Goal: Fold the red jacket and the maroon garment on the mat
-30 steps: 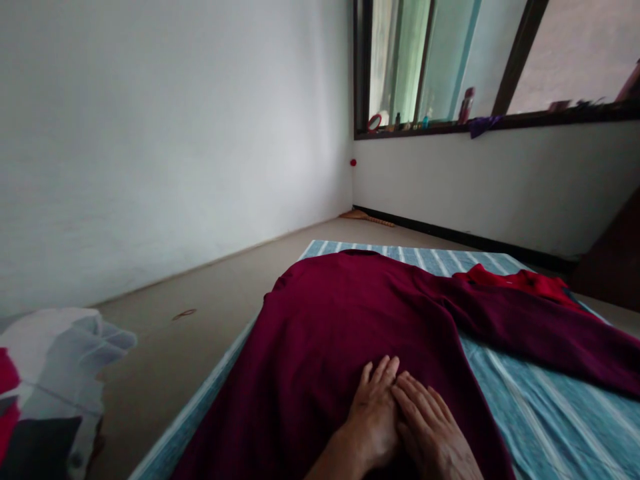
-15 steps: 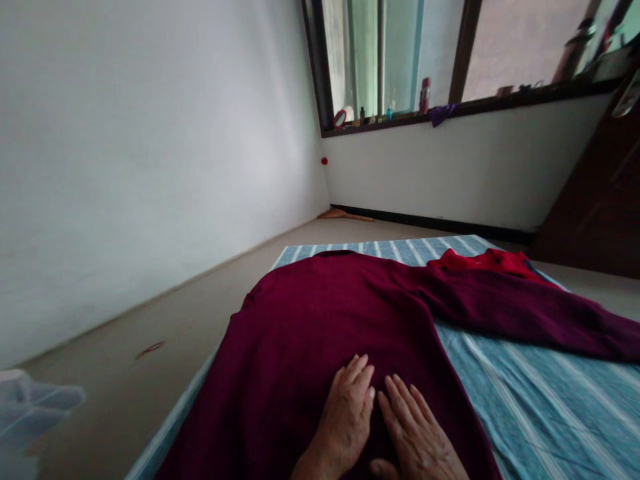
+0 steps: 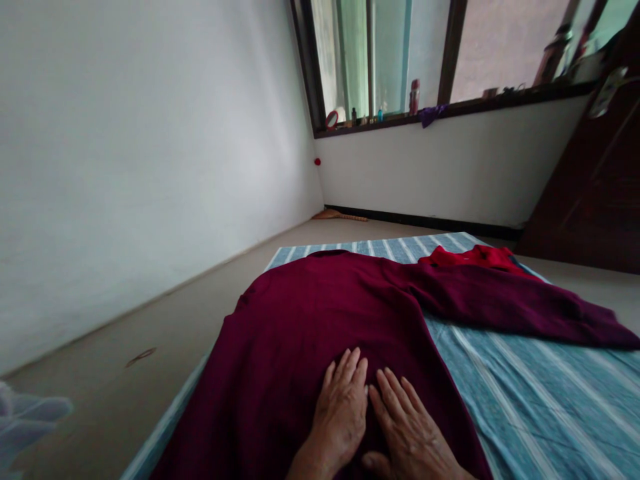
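Head view: both hands (image 3: 380, 420) flat, open-palmed on maroon sweater (image 3: 310, 320) atop striped mat (image 3: 525, 393), concrete floor (image 3: 165, 340), white walls.

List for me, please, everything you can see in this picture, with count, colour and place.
sweater: one, maroon, spread flat on the striped mat, one sleeve stretched out to the right.
red garment: one, bright red, at the far right of the mat, beside the sleeve.
striped mat: one, blue-green with pale stripes, on the floor.
floor: beige, around the mat.
broom: one, tan, on the floor in the far corner.
window sill: one, dark, holding small bottles and a purple cloth.
door: one, dark brown, far right.
pale cloth: one, bottom left, blurred.
left hand: flat on the sweater, fingers spread.
right hand: flat on the sweater, beside the left.
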Demonstrator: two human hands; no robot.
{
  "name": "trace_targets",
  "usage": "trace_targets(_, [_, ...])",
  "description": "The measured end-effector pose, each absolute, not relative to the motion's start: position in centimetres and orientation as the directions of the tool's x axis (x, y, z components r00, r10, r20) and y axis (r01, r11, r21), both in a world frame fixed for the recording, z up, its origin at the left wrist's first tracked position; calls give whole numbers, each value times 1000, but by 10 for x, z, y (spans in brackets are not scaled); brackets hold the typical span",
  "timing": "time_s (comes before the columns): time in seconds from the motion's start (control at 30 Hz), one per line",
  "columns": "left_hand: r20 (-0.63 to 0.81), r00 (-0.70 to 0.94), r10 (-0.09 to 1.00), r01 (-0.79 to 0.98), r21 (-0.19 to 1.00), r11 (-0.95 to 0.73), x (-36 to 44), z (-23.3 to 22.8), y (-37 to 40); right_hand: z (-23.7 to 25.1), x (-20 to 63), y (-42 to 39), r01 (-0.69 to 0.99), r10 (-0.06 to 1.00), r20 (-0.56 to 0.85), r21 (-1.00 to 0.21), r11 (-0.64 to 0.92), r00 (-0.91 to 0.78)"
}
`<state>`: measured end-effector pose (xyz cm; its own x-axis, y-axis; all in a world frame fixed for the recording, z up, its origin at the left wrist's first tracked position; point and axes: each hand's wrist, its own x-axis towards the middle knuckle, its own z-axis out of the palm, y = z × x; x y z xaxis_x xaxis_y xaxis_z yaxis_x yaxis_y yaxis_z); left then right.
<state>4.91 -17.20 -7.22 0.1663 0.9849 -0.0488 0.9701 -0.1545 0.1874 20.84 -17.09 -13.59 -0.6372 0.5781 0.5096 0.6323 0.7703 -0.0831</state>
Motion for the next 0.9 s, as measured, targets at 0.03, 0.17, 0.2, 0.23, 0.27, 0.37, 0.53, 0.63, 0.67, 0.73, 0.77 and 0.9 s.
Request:
trace_targets(0.03, [-58,164,985,971,183,-151,49,-72,-172,-135,208,-171,632,577,508,-79,771,-640])
trace_targets(0.17, [-74,162,984,975,164,-148,49,-72,-171,-130,210,-171,637,592,488,-91,765,-642])
trace_targets(0.2, [-74,161,984,976,159,-148,49,-72,-171,-130,210,-171,636,601,472,-105,765,-645])
trace_targets(0.23, [-75,161,984,977,153,-148,49,-72,-171,-129,210,-172,634,611,453,-122,764,-649])
trace_targets(0.27, [-78,160,984,978,148,-147,49,-72,-171,-129,210,-172,632,622,432,-142,762,-653])
trace_targets(0.37, [-79,158,984,980,132,-147,49,-71,-170,-129,209,-173,637,662,370,-205,743,-652])
trace_targets(0.53, [-62,170,983,980,114,-162,48,-72,-170,-127,209,-174,639,690,302,-262,724,-658])
trace_targets(0.63, [-27,176,984,979,108,-172,47,-77,-169,-124,211,-174,638,691,289,-267,723,-662])
trace_targets(0.67, [-13,181,983,978,109,-178,46,-79,-169,-124,212,-174,638,693,286,-270,721,-661])
trace_targets(0.73, [12,193,981,975,113,-194,45,-81,-169,-122,212,-174,639,696,280,-277,718,-661])
trace_targets(0.77, [22,198,980,973,118,-199,45,-82,-169,-122,212,-174,638,697,276,-280,717,-662])
trace_targets(0.9, [24,191,981,972,133,-192,45,-81,-169,-120,212,-173,633,693,260,-282,721,-673])
